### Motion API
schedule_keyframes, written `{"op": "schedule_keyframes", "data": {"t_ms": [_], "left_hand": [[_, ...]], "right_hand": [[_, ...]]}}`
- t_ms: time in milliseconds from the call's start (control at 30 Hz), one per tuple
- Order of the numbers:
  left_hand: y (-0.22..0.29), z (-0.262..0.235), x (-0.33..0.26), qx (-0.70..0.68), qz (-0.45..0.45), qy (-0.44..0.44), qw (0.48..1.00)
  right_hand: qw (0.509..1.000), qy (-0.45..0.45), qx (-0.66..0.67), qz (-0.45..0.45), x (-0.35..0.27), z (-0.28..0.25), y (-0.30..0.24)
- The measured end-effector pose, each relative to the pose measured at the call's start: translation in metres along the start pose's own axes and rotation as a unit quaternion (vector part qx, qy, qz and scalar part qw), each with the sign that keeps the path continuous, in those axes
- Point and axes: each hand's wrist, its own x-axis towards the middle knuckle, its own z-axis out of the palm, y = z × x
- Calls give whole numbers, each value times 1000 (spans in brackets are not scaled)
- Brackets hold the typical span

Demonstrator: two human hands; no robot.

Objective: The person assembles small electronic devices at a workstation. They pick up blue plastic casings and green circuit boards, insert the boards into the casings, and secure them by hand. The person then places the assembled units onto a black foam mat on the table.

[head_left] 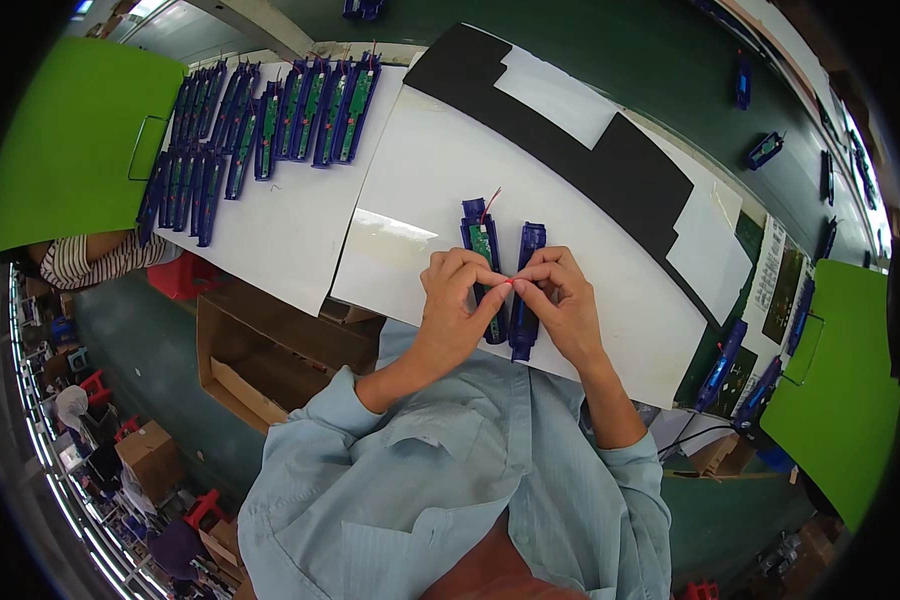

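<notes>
Head view: left hand (pixel 457 300) and right hand (pixel 560 297) meet fingertip to fingertip, both pinching a thin red wire (pixel 510 283) above two blue housings (pixel 505 285) lying side by side near the white mat's (pixel 410 190) front edge.

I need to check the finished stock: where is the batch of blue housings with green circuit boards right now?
In the head view, the batch of blue housings lies in rows at the upper left, on the white sheet, beside the green bin.
</notes>
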Motion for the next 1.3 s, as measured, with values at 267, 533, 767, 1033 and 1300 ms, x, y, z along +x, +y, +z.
{"op": "schedule_keyframes", "data": {"t_ms": [267, 533, 767, 1033, 1300], "left_hand": [[-1, -1, 4, 115, 112, 43, 986], [6, -11, 9, 31, 59, -12, 998], [4, 1, 3, 64, 59, 20, 996], [1, 2, -22, 148, 49, 62, 986], [-9, 4, -22, 80, 58, 31, 995]], "right_hand": [[999, -31, -37, 8, 1, -6, -9], [999, -36, -7, 10, 0, -6, -9], [1000, 7, -9, 18, -3, 3, -6], [953, -2, -222, -204, 5, 5, -19], [858, -106, -400, -304, 24, 12, -23]]}}
